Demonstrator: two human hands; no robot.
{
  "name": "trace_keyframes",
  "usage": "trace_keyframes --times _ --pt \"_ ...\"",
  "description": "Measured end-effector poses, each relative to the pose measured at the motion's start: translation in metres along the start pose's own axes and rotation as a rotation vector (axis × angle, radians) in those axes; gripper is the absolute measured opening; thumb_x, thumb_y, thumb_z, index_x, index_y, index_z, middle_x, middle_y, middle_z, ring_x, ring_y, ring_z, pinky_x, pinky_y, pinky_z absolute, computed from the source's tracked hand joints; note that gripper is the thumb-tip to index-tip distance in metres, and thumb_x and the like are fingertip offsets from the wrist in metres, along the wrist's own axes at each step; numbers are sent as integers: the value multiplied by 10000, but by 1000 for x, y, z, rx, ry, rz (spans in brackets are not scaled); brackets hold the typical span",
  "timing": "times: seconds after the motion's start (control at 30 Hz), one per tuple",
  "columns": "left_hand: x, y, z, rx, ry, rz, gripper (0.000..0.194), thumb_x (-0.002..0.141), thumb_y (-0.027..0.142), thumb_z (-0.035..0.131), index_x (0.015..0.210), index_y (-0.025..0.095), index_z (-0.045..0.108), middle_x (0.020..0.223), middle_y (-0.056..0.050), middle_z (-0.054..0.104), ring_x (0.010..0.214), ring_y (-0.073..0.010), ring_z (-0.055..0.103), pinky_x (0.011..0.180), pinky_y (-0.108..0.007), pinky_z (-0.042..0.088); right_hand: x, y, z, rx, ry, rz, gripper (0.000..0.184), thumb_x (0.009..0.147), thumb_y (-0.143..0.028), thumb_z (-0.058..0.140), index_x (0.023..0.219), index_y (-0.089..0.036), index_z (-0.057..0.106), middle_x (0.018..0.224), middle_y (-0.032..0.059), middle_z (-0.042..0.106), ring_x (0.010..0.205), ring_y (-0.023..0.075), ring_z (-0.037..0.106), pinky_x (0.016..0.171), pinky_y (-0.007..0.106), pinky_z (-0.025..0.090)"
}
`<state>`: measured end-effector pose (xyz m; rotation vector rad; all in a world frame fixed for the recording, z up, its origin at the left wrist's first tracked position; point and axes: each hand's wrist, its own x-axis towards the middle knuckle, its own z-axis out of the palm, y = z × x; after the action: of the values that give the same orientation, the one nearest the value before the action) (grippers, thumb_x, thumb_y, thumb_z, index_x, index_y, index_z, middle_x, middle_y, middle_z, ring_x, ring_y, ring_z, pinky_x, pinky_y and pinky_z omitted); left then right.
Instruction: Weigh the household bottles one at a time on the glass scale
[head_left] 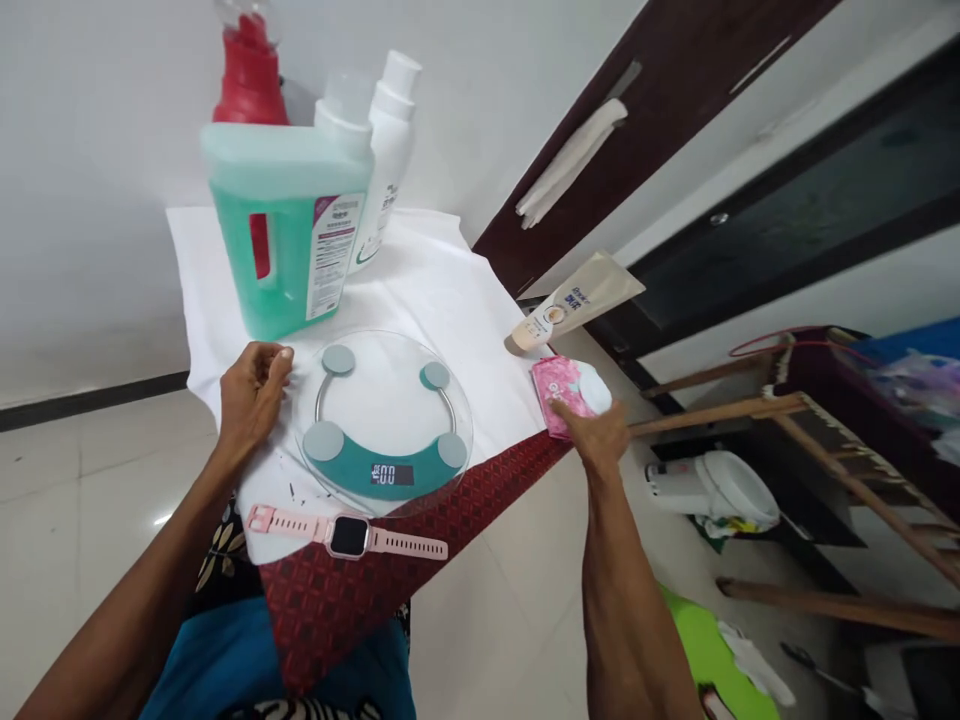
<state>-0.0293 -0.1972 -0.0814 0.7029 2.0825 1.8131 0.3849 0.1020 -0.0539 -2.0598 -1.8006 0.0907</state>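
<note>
A round glass bathroom scale (pixel 386 400) lies on the white cloth, its teal band carrying a display that reads 0.0. At its left edge rests my left hand (pixel 255 390), fingers curled in and nothing visible in them. My right hand (pixel 596 432) is at the table's right edge on a pink and white tissue packet (pixel 562 390), thumb across its front; the fingers behind are hidden. Just behind the packet stands a cream squeeze tube (pixel 577 303), cap down. A pink-strapped smartwatch (pixel 349 537) lies flat in front of the scale.
At the back left are a green liquid jug (pixel 285 230), a white bottle (pixel 390 140) and a red bottle (pixel 251 80). The white cloth (pixel 427 270) partly covers a red patterned one (pixel 330 610). To the right are a wooden rack (pixel 720 412) and white bucket (pixel 739 490).
</note>
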Motion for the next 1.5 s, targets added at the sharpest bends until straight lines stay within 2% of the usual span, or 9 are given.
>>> trace_keyframes --times 0.27,0.5,0.7,0.9,0.97,1.17,1.27,1.4,1.5 --pt "-2 -4 -2 58 -70 19 314 909 515 638 917 203 672 829 -50 696 750 -185 634 642 -287 506 -94 2 -35 306 137 122 996 466 -704 915 1245 -127 687 1259 228 738 1182 454 667 1087 623 529" --pt "-4 -6 -4 47 -64 44 310 889 503 650 920 196 674 831 -41 690 739 -174 620 650 -286 502 -169 -81 -72 460 47 -406 961 563 -784 920 1265 -177 668 1182 142 742 1066 342 682 948 521 585" --pt "-6 -6 -4 32 -38 32 274 887 468 650 908 195 671 803 -31 688 705 -162 615 642 -275 499 -206 -146 -45 438 -327 -682 855 663 -693 926 1330 -240 640 1253 132 761 1169 393 706 1016 619 587" --pt "-7 -6 -5 9 -49 21 237 889 436 656 896 199 674 834 -36 710 726 -161 630 635 -264 502 -202 -138 -39 501 -467 -649 1004 737 -716 868 1553 -251 514 1617 189 568 1491 415 545 1202 670 474" --pt "-8 -6 -5 -5 -58 22 242 886 440 658 897 200 676 838 -38 710 726 -162 627 634 -267 499 -188 -125 -52 640 -366 -585 905 814 -761 785 1530 -266 535 1634 174 555 1499 383 546 1183 639 494" --pt "-8 -7 -6 -26 -60 35 259 879 451 662 903 195 690 823 -35 702 698 -153 614 646 -283 496 -163 -102 -86 834 99 -345 567 910 -742 697 1125 -218 680 1174 97 748 1127 299 730 1039 560 565" --pt "-8 -7 -6 -40 -69 39 277 878 467 668 910 193 693 820 -36 701 707 -157 627 654 -289 503 -171 -109 -83 751 -29 -446 636 865 -738 748 1250 -238 665 1337 134 727 1277 335 692 1086 585 551" --pt "-8 -7 -6 -48 -81 39 291 887 485 667 911 196 689 808 -40 698 695 -161 622 635 -292 500 -192 -135 -58 490 -372 -630 1057 664 -681 936 1543 -255 532 1648 185 559 1504 405 552 1217 662 469" --pt "-8 -5 -6 -31 -79 31 287 891 484 665 898 198 689 792 -43 699 683 -163 621 631 -295 500 -202 -153 -40 373 -467 -661 1084 634 -611 956 1555 -218 541 1594 197 617 1445 428 605 1195 661 500"
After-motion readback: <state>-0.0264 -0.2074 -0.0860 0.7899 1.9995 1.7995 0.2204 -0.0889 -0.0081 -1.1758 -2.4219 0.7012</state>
